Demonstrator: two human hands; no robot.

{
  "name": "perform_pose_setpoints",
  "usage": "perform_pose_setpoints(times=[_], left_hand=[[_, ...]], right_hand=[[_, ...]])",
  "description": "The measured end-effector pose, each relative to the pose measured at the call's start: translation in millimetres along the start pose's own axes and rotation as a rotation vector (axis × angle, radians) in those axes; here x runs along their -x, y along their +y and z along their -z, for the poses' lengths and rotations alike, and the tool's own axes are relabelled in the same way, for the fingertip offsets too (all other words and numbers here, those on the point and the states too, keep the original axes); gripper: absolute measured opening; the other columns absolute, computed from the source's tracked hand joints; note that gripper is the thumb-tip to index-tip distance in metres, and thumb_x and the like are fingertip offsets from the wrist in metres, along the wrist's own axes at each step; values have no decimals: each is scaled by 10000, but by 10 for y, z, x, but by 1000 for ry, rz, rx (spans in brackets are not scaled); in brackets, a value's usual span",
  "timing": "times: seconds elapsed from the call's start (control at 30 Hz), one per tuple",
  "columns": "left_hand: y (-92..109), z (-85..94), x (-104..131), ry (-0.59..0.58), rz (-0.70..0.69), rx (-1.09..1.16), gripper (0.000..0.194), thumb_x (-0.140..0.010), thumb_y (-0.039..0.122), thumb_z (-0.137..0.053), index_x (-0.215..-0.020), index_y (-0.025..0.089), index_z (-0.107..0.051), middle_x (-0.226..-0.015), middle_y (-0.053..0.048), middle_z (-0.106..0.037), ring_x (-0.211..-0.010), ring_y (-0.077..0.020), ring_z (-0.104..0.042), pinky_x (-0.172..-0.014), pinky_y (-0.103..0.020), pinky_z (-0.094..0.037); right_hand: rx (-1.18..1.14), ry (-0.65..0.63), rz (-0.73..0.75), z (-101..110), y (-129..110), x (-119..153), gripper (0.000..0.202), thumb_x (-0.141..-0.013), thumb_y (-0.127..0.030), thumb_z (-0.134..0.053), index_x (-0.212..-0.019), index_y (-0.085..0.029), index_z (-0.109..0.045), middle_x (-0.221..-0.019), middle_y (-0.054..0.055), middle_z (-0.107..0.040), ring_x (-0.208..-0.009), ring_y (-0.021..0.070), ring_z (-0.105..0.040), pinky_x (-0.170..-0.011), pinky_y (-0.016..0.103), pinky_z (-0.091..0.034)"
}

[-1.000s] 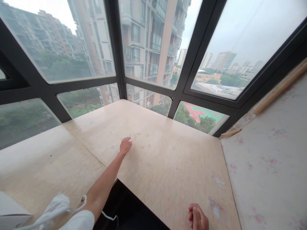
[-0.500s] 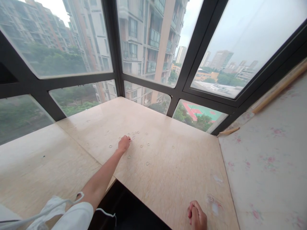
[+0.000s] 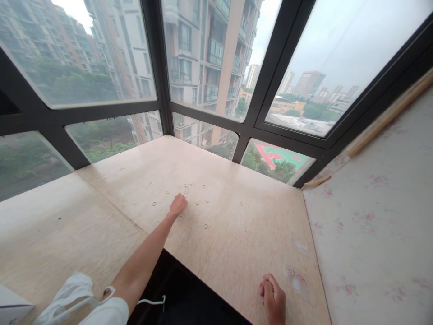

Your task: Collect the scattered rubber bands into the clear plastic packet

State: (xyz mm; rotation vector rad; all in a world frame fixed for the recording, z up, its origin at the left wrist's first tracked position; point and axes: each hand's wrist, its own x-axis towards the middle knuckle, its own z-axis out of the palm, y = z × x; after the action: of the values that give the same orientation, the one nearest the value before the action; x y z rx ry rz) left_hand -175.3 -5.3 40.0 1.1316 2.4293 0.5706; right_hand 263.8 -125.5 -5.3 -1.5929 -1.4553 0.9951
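Several small thin rings (image 3: 205, 226) lie scattered over the pale wood-patterned tabletop (image 3: 230, 253). Among them is my left hand (image 3: 178, 204), reached far forward with its fingers curled together close to the surface. Whatever its fingertips hold, if anything, is hidden behind the hand. One ring (image 3: 180, 218) lies just on the near side of it, and a loose cluster of rings (image 3: 186, 188) is a little beyond the fingers. Near the front edge at the right, my right hand (image 3: 273, 295) is closed in a loose fist. Its inside cannot be seen.
Two small clear plastic bags (image 3: 297, 280) lie right of my right hand. A white cord (image 3: 149, 301) and crumpled white cloth (image 3: 72, 293) are at lower left. Dark window frames (image 3: 203, 121) border the far side; a flowered wall (image 3: 368, 230) stands at the right.
My left hand has shifted slightly right and towards me, out of the rings' left side, uncovering rings there. My right hand stays closed. The whole view has moved a little.
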Motion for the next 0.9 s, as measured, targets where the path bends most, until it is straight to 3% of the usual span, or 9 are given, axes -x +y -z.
perform_pose_setpoints(times=[0.2,0.4,0.57,0.7,0.9], left_hand=[[572,-394,492,-124,-103,168,106,-842,130,-420,-822,149,-522,-893,-122,-656,-850,-207,-616,-685,-272,-406],[1410,-875,1350,-377,-355,344,143,-867,121,-357,-778,186,-449,-763,-19,-624,-583,-103,-557,-547,-207,-384],[1964,-1253,2057,-561,-648,422,137,-828,101,-399,-737,183,-461,-701,-4,-595,-608,-115,-526,-562,-215,-362],[2249,-1479,2434,-603,-866,349,169,-760,30,-404,-733,172,-492,-723,-18,-594,-681,-136,-514,-614,-238,-359],[2412,-1764,2650,-633,-933,166,219,-745,1,-406,-792,160,-549,-745,-32,-605,-689,-145,-509,-613,-245,-351]], right_hand=[[6,-6,76,16,24,-20,291,-834,-340,-408,-568,-221,-409,-466,-35,-475,-391,110,-423,-414,211,-317],[111,42,223,40,-36,-62,256,-848,-209,-329,-602,-219,-401,-450,-43,-476,-394,101,-433,-445,201,-310],[247,51,308,41,-34,22,216,-789,-138,-346,-592,-210,-401,-476,-37,-446,-446,106,-407,-493,231,-247],[348,-23,427,32,-24,267,141,-729,-145,-439,-601,-201,-419,-537,-28,-445,-526,119,-391,-550,264,-219],[406,9,538,86,10,450,156,-788,-115,-375,-664,-204,-404,-626,-1,-477,-641,151,-435,-614,274,-262]])
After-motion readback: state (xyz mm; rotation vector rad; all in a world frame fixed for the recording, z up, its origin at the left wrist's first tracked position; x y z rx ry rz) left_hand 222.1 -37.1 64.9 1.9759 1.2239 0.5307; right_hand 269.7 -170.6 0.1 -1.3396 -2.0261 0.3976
